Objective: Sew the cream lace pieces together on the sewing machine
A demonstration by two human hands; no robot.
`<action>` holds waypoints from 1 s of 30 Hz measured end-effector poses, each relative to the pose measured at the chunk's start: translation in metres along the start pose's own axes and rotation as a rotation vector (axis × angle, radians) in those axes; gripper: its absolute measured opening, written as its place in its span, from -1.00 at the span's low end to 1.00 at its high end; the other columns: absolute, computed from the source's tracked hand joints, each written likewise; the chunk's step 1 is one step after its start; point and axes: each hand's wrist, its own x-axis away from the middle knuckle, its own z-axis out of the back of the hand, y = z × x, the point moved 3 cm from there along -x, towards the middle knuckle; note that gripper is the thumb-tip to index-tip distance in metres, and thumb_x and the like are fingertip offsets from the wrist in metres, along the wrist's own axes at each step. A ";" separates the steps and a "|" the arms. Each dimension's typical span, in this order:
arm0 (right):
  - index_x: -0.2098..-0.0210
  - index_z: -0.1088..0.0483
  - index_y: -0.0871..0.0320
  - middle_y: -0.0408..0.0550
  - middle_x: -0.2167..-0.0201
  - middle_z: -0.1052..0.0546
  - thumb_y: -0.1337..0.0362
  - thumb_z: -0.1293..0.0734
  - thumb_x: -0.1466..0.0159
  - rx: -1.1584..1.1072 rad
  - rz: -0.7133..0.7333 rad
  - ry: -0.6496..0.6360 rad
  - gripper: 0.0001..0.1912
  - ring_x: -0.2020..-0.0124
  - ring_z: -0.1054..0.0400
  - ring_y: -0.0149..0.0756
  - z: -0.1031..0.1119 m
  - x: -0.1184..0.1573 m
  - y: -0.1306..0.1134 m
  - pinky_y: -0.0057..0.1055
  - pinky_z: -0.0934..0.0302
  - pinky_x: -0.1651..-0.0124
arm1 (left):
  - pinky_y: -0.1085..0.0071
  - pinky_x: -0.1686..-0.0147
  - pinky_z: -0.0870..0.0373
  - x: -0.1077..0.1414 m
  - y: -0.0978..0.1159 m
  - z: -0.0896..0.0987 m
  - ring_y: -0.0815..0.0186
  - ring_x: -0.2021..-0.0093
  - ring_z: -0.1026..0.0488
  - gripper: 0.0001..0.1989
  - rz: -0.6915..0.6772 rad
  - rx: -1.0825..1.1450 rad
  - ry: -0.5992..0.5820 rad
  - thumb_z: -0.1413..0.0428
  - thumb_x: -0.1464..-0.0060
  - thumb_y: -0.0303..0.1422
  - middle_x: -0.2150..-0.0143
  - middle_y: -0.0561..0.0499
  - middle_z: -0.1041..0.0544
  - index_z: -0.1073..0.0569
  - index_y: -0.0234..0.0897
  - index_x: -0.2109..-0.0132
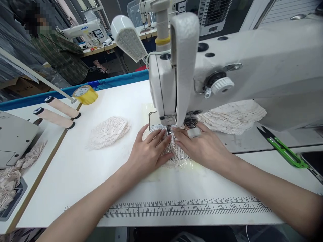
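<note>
A piece of white lace (178, 155) lies under the presser foot (169, 129) of a white sewing machine (163, 84). My left hand (148, 148) rests on the lace's left side, fingers stretched and apart, their tips close to the foot. From the right, my right hand (202, 148) lies on the lace with its fingers extended. The machine's lower parts hide some of those fingers. A small lace piece (109, 132) sits on the table left of my left hand. Behind my right hand is a stack of lace pieces (234, 116).
Green thread snips (286, 153) lie at the right beside a dark phone-like object (313, 159). A yellow tape roll (85, 94) and two thread cones (54, 117) are at the left. A ruler scale (184, 209) runs along the front edge. Another person (60, 53) is at the back left.
</note>
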 end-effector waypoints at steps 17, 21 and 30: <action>0.13 -0.49 0.30 0.02 0.15 -0.60 0.46 -0.16 -0.34 -0.201 0.108 0.079 -0.73 0.27 -0.45 -0.27 0.012 0.004 -0.007 -0.30 -0.27 0.23 | 0.27 0.21 -0.56 0.007 0.008 0.007 0.17 0.12 -0.54 -0.70 -0.120 0.116 0.087 -0.09 -0.21 -0.32 0.04 -0.24 -0.58 -0.43 -0.50 0.03; 0.25 -0.53 0.20 -0.10 0.26 -0.63 0.52 -0.18 -0.32 -0.144 0.161 0.148 -0.71 0.28 -0.47 -0.33 0.015 0.004 -0.010 -0.32 -0.29 0.09 | 0.21 0.20 -0.57 0.009 0.014 0.007 0.09 0.06 -0.53 -0.65 -0.148 0.008 0.047 -0.07 -0.18 -0.45 -0.03 -0.25 -0.56 -0.43 -0.53 -0.08; 0.24 -0.54 0.19 -0.09 0.25 -0.63 0.49 -0.22 -0.32 -0.122 0.186 0.147 -0.75 0.26 -0.49 -0.34 0.015 0.006 -0.011 -0.29 -0.32 0.00 | 0.22 -0.04 -0.51 0.012 0.013 0.005 0.13 -0.05 -0.51 -0.71 -0.182 -0.043 0.059 -0.07 -0.18 -0.51 -0.02 -0.20 -0.57 -0.49 -0.51 -0.03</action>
